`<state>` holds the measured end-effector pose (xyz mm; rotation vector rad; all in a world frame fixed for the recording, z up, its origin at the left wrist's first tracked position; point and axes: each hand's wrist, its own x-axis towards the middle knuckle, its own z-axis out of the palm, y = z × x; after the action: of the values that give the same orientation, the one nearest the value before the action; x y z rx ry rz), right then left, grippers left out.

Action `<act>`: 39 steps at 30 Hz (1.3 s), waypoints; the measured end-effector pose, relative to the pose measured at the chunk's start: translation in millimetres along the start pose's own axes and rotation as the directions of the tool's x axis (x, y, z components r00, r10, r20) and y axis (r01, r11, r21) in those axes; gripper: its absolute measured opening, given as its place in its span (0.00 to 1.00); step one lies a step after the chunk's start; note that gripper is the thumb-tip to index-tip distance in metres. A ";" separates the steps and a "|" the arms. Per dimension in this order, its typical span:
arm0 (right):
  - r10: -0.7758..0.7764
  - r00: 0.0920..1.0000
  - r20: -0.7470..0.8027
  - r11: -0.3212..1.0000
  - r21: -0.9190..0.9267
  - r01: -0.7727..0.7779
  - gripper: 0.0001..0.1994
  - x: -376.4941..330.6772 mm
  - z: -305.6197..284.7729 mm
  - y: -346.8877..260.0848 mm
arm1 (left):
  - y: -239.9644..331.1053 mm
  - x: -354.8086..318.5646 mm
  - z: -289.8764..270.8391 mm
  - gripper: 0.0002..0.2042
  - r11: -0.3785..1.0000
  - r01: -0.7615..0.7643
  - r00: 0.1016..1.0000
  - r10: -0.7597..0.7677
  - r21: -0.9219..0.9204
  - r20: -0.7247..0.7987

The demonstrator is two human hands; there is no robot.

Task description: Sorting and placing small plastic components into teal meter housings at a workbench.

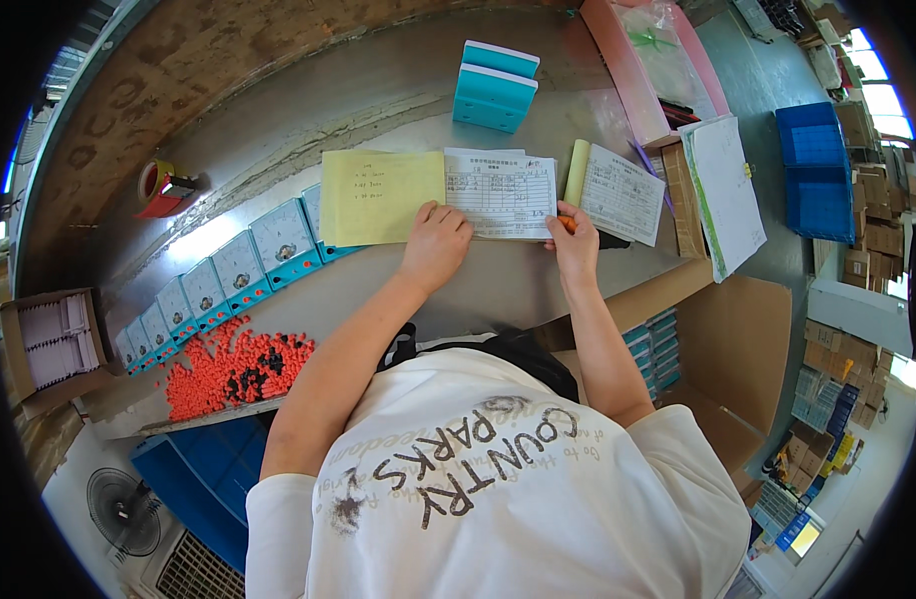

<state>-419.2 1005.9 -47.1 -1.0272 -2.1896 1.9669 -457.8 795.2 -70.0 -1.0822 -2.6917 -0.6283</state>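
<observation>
An open form pad lies on the metal table, its yellow leaf (383,195) folded out to the left and a filled-in white form (503,195) on the right. My left hand (438,245) is closed at the pad's lower edge, where yellow leaf and white form meet, fingers curled on the paper. At the form's lower right corner, my right hand (575,245) is closed around a small orange object (569,225), mostly hidden by the fingers. Its thumb touches the form's edge. Beside it lies a second written pad (622,195) with a rolled-back yellow cover.
Turquoise boxes (496,95) stand beyond the pad. A row of turquoise-and-white units (243,272) runs left, by a pile of red and black small parts (228,369). A tape roll (161,188) lies far left. A pink bin (617,60) and a cardboard carton (742,349) are right.
</observation>
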 end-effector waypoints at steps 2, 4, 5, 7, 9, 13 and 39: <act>0.004 1.000 0.002 1.000 0.011 -0.004 0.14 -2.0 0.7 -3.9 | -0.2 -0.1 0.2 0.04 1.000 -0.001 1.000 0.001 -0.002 -0.002; 0.008 1.000 0.005 1.000 0.023 -0.008 0.13 -2.7 1.3 -4.5 | -0.4 -0.7 0.0 0.04 1.000 0.001 1.000 -0.001 -0.001 0.002; 0.009 1.000 0.002 1.000 0.024 -0.009 0.14 -2.5 0.9 -4.2 | -0.4 -0.8 0.0 0.04 1.000 0.002 1.000 -0.002 0.001 0.003; 0.012 1.000 0.003 1.000 0.027 -0.012 0.14 -2.0 0.3 -3.4 | -0.2 -0.7 -0.8 0.04 1.000 0.022 0.998 -0.023 0.004 0.057; 0.011 1.000 0.003 0.999 0.038 -0.011 0.12 -1.7 -0.5 -2.2 | 0.2 0.2 -2.1 0.04 1.000 0.020 0.998 -0.021 0.002 0.066; 0.008 1.000 0.010 0.999 0.042 -0.008 0.12 -0.9 -0.7 -2.3 | 0.4 -1.0 -2.0 0.06 1.000 0.022 0.997 -0.022 0.000 0.075; -0.006 1.000 0.016 1.000 0.026 0.006 0.11 -1.4 -1.2 -1.6 | -0.9 -2.5 -1.7 0.06 0.999 0.024 0.996 -0.026 0.022 0.089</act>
<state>-418.3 1006.3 -44.9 -1.0039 -2.1666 2.0027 -456.6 792.2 -69.5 -1.0980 -2.7849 -0.5671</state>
